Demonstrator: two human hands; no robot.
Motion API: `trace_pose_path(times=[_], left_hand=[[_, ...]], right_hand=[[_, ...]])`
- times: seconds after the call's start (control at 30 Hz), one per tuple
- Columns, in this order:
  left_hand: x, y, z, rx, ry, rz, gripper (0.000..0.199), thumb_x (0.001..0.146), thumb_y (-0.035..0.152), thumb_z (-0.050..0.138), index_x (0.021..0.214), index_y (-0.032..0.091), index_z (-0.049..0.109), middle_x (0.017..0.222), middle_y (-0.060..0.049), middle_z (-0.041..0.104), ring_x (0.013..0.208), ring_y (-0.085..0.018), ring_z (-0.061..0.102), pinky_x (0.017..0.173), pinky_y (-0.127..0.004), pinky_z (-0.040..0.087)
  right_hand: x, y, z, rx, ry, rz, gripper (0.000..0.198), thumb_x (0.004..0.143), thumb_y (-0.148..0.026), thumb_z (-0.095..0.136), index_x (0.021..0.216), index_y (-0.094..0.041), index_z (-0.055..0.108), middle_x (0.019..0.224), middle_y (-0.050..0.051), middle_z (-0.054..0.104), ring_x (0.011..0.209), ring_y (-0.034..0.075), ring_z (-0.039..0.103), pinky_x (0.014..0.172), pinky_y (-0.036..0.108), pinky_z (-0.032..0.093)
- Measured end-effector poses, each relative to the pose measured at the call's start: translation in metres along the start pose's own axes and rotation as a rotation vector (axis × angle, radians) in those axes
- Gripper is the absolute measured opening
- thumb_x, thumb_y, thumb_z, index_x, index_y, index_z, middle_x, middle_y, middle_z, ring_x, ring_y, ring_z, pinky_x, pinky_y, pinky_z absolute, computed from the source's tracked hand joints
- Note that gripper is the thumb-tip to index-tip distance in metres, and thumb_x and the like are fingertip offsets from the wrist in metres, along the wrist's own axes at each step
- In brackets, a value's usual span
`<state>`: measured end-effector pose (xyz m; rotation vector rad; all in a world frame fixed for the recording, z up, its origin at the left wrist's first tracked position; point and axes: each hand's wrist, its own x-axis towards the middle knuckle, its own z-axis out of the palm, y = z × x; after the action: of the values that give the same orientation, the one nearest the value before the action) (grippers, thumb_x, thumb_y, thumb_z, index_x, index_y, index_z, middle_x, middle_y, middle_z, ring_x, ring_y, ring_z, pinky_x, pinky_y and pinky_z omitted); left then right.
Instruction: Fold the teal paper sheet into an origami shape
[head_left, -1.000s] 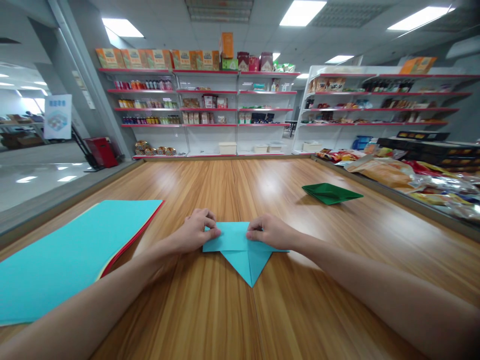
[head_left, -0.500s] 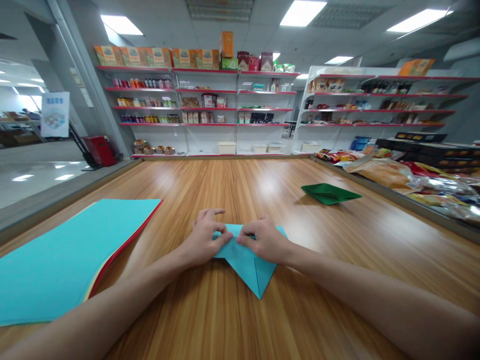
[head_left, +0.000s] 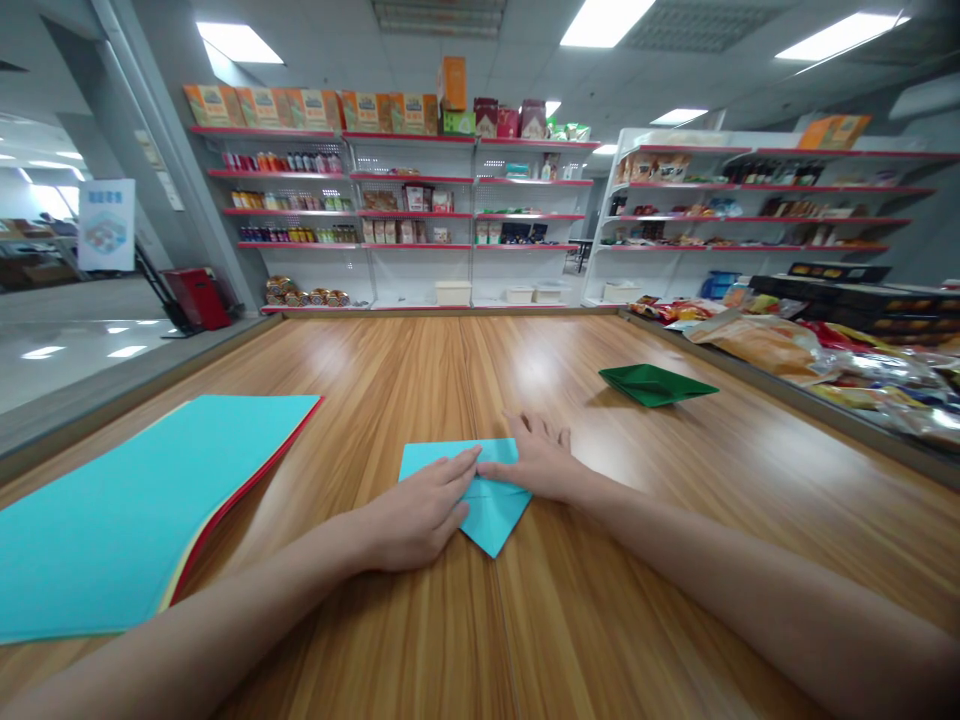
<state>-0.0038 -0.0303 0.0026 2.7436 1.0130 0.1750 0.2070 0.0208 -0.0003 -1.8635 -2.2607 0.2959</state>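
A folded sheet of light blue paper (head_left: pixel 495 520) lies on the wooden table, its pointed end toward me and a straight edge at the far side. My left hand (head_left: pixel 424 508) rests flat on its left part, fingers stretched out and covering some of it. On the right part lies my right hand (head_left: pixel 546 460), its thumb pointing left along the paper and its fingers spread. The fingertips of the left hand and the right thumb come close together near the middle. Neither hand grips the paper.
A stack of blue, cream and red paper sheets (head_left: pixel 150 500) lies to the left. A folded green paper piece (head_left: pixel 658 386) sits at the far right. Packaged snacks (head_left: pixel 765 345) lie beyond the table's raised right edge. Stocked shelves (head_left: pixel 412 215) stand behind.
Both hands have gone from pinching the blue paper to lying flat on it with fingers extended. The paper now lies flatter, and its near point has shifted slightly away and left.
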Motion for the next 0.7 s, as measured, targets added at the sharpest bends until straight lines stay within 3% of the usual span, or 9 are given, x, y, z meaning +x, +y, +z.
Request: trace_pose_path(times=[0.1,0.2,0.4,0.53,0.63,0.7], left_hand=[[-0.003,0.003,-0.003,0.017,-0.047,-0.018,0.062,0.095,0.045,0.029,0.147,0.015,0.013,0.154,-0.012,0.009,0.142,-0.022,0.008,0.114,-0.042,0.014],[-0.004,0.001,-0.004,0.025,-0.066,-0.014,0.062,0.095,0.049,0.027,0.148,0.019,0.01,0.154,-0.01,0.008,0.142,-0.021,0.005,0.114,-0.043,0.011],[-0.004,0.001,-0.001,0.022,-0.063,-0.034,0.063,0.095,0.052,0.025,0.148,0.022,0.009,0.154,-0.008,0.006,0.142,-0.022,0.005,0.114,-0.044,0.01],[-0.004,0.002,-0.003,0.041,-0.081,-0.057,0.064,0.094,0.053,0.021,0.148,0.021,0.008,0.154,-0.007,0.005,0.142,-0.023,0.006,0.113,-0.043,0.009],[-0.002,0.01,-0.007,0.077,-0.057,-0.066,0.064,0.094,0.053,0.025,0.147,0.018,0.015,0.154,-0.009,0.013,0.141,-0.025,0.014,0.112,-0.044,0.016],[-0.001,0.022,-0.011,0.118,-0.004,-0.073,0.058,0.094,0.049,0.027,0.142,0.016,0.032,0.149,-0.012,0.03,0.136,-0.027,0.028,0.108,-0.045,0.025]], right_hand=[[0.005,0.008,-0.007,-0.008,-0.068,0.022,0.108,0.065,-0.072,0.058,0.147,-0.017,0.013,0.146,0.024,0.022,0.135,0.041,0.017,0.102,0.058,0.013],[0.012,0.018,-0.014,-0.024,-0.117,0.039,0.117,0.061,-0.071,0.062,0.148,-0.016,0.006,0.147,0.025,0.019,0.136,0.042,0.015,0.101,0.058,0.017],[0.019,0.037,-0.032,-0.059,-0.177,-0.039,0.109,0.062,-0.058,0.071,0.147,-0.016,0.016,0.142,0.022,0.034,0.128,0.039,0.035,0.098,0.047,0.032],[0.02,0.044,-0.049,-0.145,-0.271,-0.076,0.102,0.067,-0.051,0.07,0.147,-0.012,0.019,0.143,0.023,0.033,0.124,0.037,0.042,0.097,0.042,0.037],[0.021,0.05,-0.057,-0.194,-0.316,-0.1,0.095,0.07,-0.046,0.069,0.145,-0.01,0.024,0.143,0.022,0.034,0.121,0.036,0.047,0.096,0.041,0.039],[0.023,0.054,-0.055,-0.177,-0.278,-0.106,0.09,0.068,-0.045,0.07,0.142,-0.01,0.032,0.14,0.021,0.041,0.117,0.035,0.05,0.094,0.04,0.041]])
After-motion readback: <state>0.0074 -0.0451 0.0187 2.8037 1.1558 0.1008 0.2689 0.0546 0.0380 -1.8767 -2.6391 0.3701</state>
